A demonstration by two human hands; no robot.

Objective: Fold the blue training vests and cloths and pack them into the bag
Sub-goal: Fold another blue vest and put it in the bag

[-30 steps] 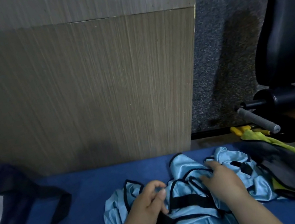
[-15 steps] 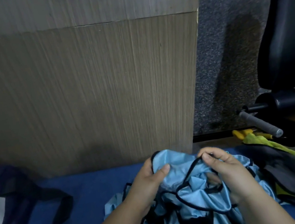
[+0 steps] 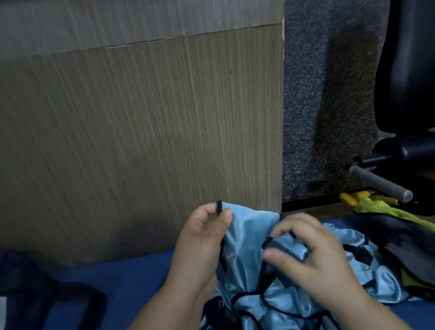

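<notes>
The left hand (image 3: 201,243) has its grip closed to a thumb-and-finger pinch on the black edging at the top of the light-blue satin training vest (image 3: 247,249), lifting that corner off the blue-covered tabletop (image 3: 132,281). The right hand (image 3: 312,261) is curled round another loop of the edging, its grip closed on the cloth. The rest of the vest lies bunched at the tabletop's near edge, right of the middle.

From here this looks like sorting out which way the vest hangs. The satin will likely slide, so each hand should find a shoulder strap by its edging. Drawn apart, they would let the vest drop flat before any fold. The dark navy fabric bag (image 3: 14,290) waits at the left edge. A yellow-green cloth (image 3: 378,209) lies towards the right edge.
</notes>
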